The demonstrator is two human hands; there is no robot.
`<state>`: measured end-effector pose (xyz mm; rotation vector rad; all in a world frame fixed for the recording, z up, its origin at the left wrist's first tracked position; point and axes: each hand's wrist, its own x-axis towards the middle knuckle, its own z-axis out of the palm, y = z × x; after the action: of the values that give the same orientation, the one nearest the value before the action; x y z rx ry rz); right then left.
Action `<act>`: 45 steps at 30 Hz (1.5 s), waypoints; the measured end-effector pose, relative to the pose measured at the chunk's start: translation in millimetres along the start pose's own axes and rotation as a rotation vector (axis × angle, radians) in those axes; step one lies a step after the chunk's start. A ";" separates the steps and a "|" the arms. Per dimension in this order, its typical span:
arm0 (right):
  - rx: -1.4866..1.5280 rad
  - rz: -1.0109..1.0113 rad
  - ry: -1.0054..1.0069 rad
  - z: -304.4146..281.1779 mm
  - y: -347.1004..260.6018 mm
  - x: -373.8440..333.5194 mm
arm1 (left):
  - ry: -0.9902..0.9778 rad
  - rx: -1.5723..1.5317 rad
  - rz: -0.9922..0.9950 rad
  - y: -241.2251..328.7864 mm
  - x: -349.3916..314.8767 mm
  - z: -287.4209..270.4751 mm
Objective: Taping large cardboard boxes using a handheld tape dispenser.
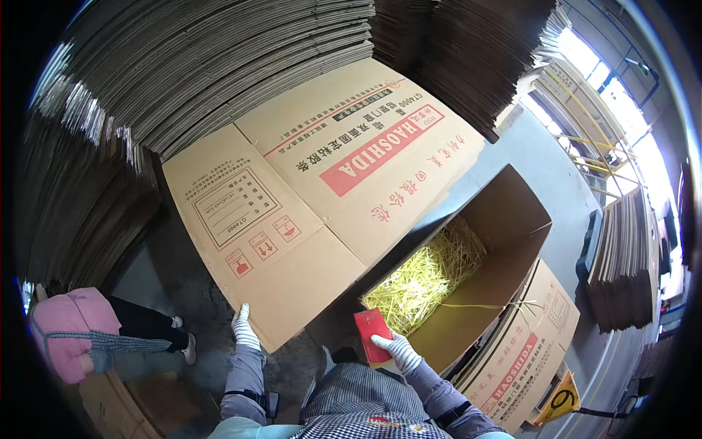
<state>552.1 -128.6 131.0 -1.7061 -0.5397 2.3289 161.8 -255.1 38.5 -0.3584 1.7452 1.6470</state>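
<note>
A large flattened cardboard box point(344, 227), printed in red and black, spreads out before me at a tilt. At its near left corner, my left hand point(245, 327) in a white striped glove grips the edge. My right hand point(398, 351), gloved the same way, is closed round a red flat rectangular piece point(372, 335); its exact kind does not show. Just beyond that hand stands an open cardboard carton point(504, 245) with yellow shredded straw-like strips point(431, 274) inside. Some strips hang over the carton's near wall.
Tall stacks of flat cardboard point(219, 66) rise at the far side, with another stack point(621, 263) at the right. A printed carton point(523, 351) and a yellow tag point(561, 399) are at the near right. Another person in pink point(80, 322) is at the left.
</note>
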 end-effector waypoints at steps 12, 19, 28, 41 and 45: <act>0.201 -0.222 0.437 -37.6 6.0 -101.6 | -0.676 1.512 1.213 8.5 -13.8 111.8; 0.443 -0.284 0.590 -13.8 57.6 -110.9 | -1.821 2.223 1.072 -85.5 -38.5 210.7; 1.410 -0.420 0.837 25.5 212.4 -164.0 | -2.208 1.090 0.889 -15.6 -179.2 232.7; 1.853 -0.261 1.362 200.2 315.5 -266.5 | -1.235 1.496 -0.419 -339.3 -143.5 69.9; 1.987 -0.119 1.431 261.8 317.8 -285.0 | -1.060 1.596 -0.628 -365.7 -172.2 55.8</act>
<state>408.3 -569.4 320.5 -1.2518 1.3143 0.1940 532.7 -302.4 -124.9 0.5815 1.2976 -0.3124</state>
